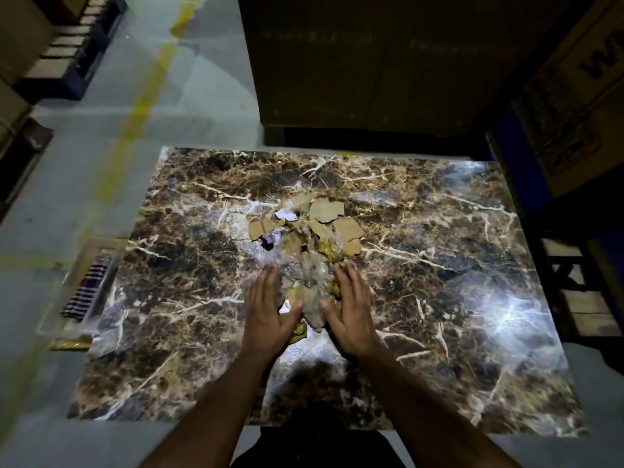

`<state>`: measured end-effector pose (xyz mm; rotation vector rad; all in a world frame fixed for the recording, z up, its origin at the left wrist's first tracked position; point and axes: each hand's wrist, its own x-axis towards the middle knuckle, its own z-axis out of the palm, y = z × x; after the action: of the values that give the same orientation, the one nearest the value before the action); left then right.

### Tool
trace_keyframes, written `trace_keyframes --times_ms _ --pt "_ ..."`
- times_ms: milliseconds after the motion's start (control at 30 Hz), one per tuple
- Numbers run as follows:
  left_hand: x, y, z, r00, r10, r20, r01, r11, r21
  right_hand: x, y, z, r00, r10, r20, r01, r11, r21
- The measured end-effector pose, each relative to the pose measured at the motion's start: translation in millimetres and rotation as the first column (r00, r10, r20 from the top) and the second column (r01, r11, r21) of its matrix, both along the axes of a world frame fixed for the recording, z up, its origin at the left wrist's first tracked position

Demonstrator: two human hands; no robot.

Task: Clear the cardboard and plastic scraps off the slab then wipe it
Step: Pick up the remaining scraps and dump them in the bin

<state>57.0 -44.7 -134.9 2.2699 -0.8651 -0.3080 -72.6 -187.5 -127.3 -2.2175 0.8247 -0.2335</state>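
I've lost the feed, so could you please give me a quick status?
Left hand and right hand open, flanking scrap pile. Scraps mid-slab, not yet cleared. Nothing in the way.

Both bare forearms reach forward, converging. The left hand (266, 315) and right hand (347, 312) lie side by side, fingers straight and together, thumbs pointing inward toward each other, palms angled inward.

I count one marble slab (422, 265), two hands, left (266, 312) and right (351, 315), and roughly six cardboard scraps (326, 211); plastic scraps (314, 275) uncountable.
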Motion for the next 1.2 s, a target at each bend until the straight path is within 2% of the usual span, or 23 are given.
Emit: trace_keyframes --times_ms 167,333,400,533,667,733,833,900,1067,1133,1200 --pt "-9.7 -13.5 -1.7 0.989 0.113 -0.094 -0.118 0.992 -0.049 18.0 11.2 -5.2 0.997 -0.037 0.062 0.037 0.999 -0.002" --pt "-13.9 -24.7 -1.9 0.975 0.186 -0.123 -0.203 0.969 -0.143 36.8 20.1 -4.2 0.978 -0.073 0.194 0.043 0.986 0.158" --pt "-18.1 -31.5 -5.2 0.957 0.227 -0.182 -0.259 0.95 -0.176 41.0 23.3 -7.8 0.969 -0.116 0.22 0.071 0.977 0.201" --pt "-31.7 -49.4 -1.5 0.877 0.292 -0.382 -0.414 0.863 -0.291 47.4 24.5 -5.8 0.943 -0.233 0.238 0.148 0.933 0.328" --pt "-36.5 -61.4 2.6 0.835 0.347 -0.428 -0.512 0.775 -0.37 52.0 23.3 1.6 0.914 -0.31 0.261 0.178 0.886 0.427" --pt "-40.7 -63.5 4.9 0.795 0.342 -0.502 -0.546 0.763 -0.345 53.6 24.5 6.6 0.897 -0.355 0.264 0.198 0.856 0.478" --pt "-46.6 -63.6 15.0 0.684 0.347 -0.641 -0.627 0.729 -0.275 56.1 25.2 19.6 0.88 -0.395 0.263 0.222 0.833 0.507" --pt "-49.6 -63.7 30.4 0.652 0.356 -0.67 -0.66 0.701 -0.27 55.5 24.0 29.4 0.872 -0.413 0.264 0.233 0.823 0.518" --pt "-51.5 -64.3 57.8 0.741 0.272 -0.613 -0.568 0.742 -0.357 50.8 23.5 44.5 0.874 -0.441 0.205 0.289 0.81 0.511" --pt "-52.9 -65.7 62.0 0.759 0.212 -0.616 -0.537 0.738 -0.408 49.5 22.6 46.7 0.859 -0.481 0.172 0.328 0.778 0.536" --pt "-54.7 -69.1 72.1 0.733 0.213 -0.646 -0.567 0.716 -0.407 47.3 21.7 53.0 0.825 -0.545 0.15 0.371 0.723 0.583"
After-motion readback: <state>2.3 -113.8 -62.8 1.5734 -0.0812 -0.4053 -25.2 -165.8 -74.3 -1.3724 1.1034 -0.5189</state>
